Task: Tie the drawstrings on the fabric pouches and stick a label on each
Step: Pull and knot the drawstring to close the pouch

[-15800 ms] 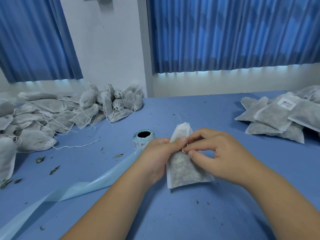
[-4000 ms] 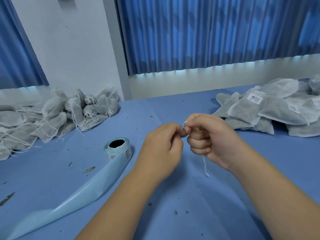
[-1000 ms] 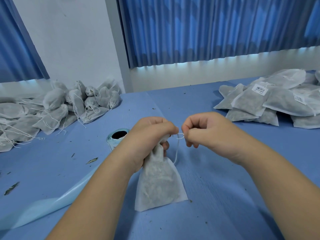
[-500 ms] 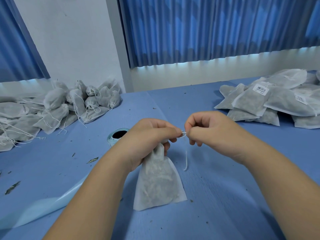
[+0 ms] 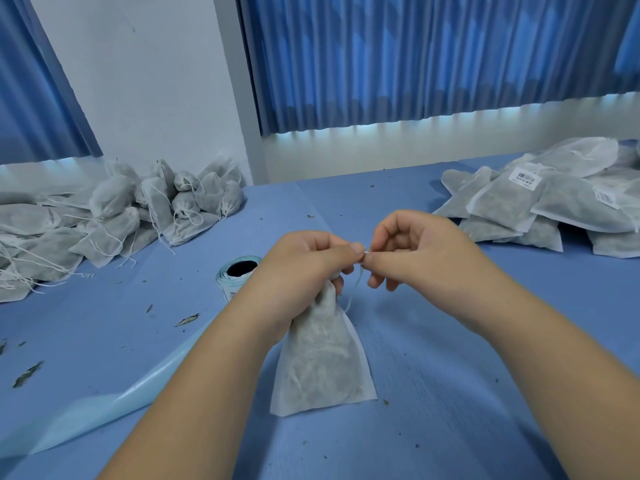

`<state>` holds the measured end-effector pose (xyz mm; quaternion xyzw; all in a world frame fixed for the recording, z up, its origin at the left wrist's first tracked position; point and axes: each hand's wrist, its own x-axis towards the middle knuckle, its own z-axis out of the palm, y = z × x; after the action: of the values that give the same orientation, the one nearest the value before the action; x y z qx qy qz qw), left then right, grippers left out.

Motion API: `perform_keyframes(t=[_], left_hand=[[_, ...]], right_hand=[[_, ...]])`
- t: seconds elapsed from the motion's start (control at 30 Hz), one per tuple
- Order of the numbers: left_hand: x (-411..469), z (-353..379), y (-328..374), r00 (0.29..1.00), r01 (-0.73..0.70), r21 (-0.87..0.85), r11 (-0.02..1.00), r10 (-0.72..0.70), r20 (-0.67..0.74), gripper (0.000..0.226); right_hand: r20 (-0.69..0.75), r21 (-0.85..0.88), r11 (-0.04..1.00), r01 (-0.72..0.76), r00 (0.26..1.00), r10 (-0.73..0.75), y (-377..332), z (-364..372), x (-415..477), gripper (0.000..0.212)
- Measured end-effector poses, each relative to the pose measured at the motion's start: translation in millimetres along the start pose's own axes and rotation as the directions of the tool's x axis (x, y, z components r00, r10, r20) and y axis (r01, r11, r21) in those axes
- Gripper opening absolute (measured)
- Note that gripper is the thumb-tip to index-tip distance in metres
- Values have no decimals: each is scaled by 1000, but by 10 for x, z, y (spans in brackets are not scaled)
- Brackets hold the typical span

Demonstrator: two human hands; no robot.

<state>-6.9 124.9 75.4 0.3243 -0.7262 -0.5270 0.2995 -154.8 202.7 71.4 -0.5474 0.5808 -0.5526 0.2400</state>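
Pouch (image 5: pixel 322 362) sits on the blue table (image 5: pixel 450 375), dead centre. It looks light and floppy, so grab it by the bunched neck. Left hand (image 5: pixel 301 268) has its fingers curled round that neck, while the right hand (image 5: pixel 415 251) pinches the thin, probably slippery drawstring (image 5: pixel 359 278) just beside it, other fingers tucked in.

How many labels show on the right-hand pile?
2: a barcode label atop the pile, a second label lower right of it. More may be hidden.

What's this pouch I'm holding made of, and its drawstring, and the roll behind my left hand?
Pouch: thin white non-woven fabric by the look, matte, semi-sheer, dark filling showing through. Drawstring: thin white cord, probably cotton, possibly synthetic. Roll: pale blue backing strip, paper or film, with a slight sheen.
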Motion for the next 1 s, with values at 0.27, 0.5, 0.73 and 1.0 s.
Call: perform_keyframes(t=[0.27,0.5,0.73,1.0], left_hand=[[3,42,-3,997,-9,143,990,20,-75,25],[20,94,-20,982,-72,252,965,113,-152,23],[38,137,-41,960,-117,348,930,196,-199,22],[31,131,-30,956,-116,343,932,199,-217,19]], right_hand=[[-109,-181,983,32,993,-53,21,16,3,19],[-105,-280,960,-24,994,-5,36,42,-15,20],[-79,-254,965,-61,996,42,35,30,-8,13],[-50,-78,991,-111,993,108,5,35,-11,13]])
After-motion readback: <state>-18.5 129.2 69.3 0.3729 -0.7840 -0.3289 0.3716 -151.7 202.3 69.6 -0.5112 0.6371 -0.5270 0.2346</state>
